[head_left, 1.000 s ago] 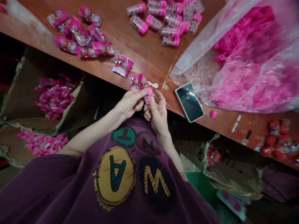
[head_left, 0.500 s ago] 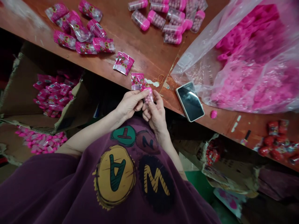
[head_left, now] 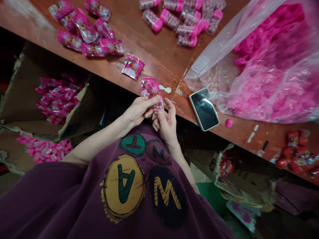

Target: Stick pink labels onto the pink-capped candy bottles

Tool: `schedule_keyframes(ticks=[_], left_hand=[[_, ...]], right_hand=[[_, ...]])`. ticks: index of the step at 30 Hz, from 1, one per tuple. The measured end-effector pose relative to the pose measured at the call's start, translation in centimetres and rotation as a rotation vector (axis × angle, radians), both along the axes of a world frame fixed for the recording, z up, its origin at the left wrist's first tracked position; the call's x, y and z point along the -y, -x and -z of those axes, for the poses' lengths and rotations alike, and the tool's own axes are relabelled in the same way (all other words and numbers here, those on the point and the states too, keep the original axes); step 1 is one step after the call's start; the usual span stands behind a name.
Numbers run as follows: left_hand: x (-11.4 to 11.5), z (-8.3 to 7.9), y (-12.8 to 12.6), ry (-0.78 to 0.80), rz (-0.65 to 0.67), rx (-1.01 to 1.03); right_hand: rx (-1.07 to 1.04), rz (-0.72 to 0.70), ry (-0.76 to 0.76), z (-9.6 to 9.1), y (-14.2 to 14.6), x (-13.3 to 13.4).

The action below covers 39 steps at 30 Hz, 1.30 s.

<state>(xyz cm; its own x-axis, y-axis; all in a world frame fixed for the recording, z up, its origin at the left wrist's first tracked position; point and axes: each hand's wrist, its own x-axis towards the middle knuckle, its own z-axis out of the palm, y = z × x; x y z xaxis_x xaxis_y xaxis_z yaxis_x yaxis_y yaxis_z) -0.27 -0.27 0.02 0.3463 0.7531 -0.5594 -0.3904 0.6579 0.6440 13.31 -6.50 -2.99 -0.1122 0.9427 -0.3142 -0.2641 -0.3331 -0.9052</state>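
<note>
Both my hands meet at the near edge of the wooden table (head_left: 149,63). My right hand (head_left: 166,123) grips a small clear candy bottle (head_left: 158,107) filled with pink balls. My left hand (head_left: 138,110) pinches a pink printed sleeve (head_left: 152,89) that sits over the bottle's top end. A second pink sleeve lies flat on the table right behind it, partly hidden. Another loose sleeve (head_left: 133,66) lies a little farther back.
Wrapped pink bottles (head_left: 86,30) lie at the table's back left, unwrapped ones (head_left: 185,21) at the back middle. A big clear bag of pink caps (head_left: 264,63) fills the right. A phone (head_left: 204,109) lies by it. Cardboard boxes (head_left: 56,99) of wrapped bottles stand below left.
The sleeve has slid a little further down over the bottle. Both hands stay at the same spot by the table edge.
</note>
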Motion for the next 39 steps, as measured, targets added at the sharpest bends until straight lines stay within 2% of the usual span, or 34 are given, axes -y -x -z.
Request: schedule_keyframes(ticks=[4,8,12,16,22,25,27,28,31,33,34,36,37,39], left_hand=[[0.6,0.2,-0.1,-0.045,0.075,0.004],[1.2,0.3,0.0,0.013,0.107,-0.047],[1.0,0.1,0.5,0.010,0.165,-0.030],[0.7,-0.2,0.7,0.008,0.143,-0.022],[1.2,0.4,0.2,-0.019,0.119,-0.001],[1.4,0.1,0.6,-0.020,0.124,-0.025],[1.2,-0.5,2.3,-0.053,0.054,-0.076],[1.0,-0.7,3.7,-0.074,-0.024,-0.122],[0.2,-0.3,10.5,-0.086,-0.402,-0.358],[0.0,1.0,15.9,-0.008,-0.676,-0.586],[0.0,1.9,18.2,0.082,-0.789,-0.717],[0.5,3.9,21.4,0.208,-0.832,-0.789],[0.9,4.8,22.0,0.256,-0.840,-0.805],[1.6,6.0,21.3,0.286,-0.853,-0.793]], right_hand=[[-0.127,0.005,0.040,-0.3,-0.2,-0.5],[-0.099,0.052,0.011,0.6,-0.2,-0.8],[-0.092,0.008,-0.013,1.1,-0.3,-0.8],[-0.124,-0.034,0.007,0.9,-0.6,-0.6],[-0.058,-0.028,-0.043,0.8,-0.4,-0.8],[-0.041,-0.083,-0.034,0.9,-0.2,-0.9],[-0.016,-0.132,-0.051,1.0,0.0,-1.1],[0.006,-0.155,-0.065,1.0,0.0,-1.2],[0.122,-0.216,-0.160,0.8,0.2,-2.2],[0.285,-0.239,-0.301,0.6,0.3,-3.2],[0.402,-0.234,-0.389,0.5,0.4,-3.8],[0.696,-0.216,-0.552,0.5,0.5,-5.0],[0.855,-0.221,-0.608,0.5,0.5,-5.5],[1.136,-0.271,-0.665,0.9,0.6,-6.2]])
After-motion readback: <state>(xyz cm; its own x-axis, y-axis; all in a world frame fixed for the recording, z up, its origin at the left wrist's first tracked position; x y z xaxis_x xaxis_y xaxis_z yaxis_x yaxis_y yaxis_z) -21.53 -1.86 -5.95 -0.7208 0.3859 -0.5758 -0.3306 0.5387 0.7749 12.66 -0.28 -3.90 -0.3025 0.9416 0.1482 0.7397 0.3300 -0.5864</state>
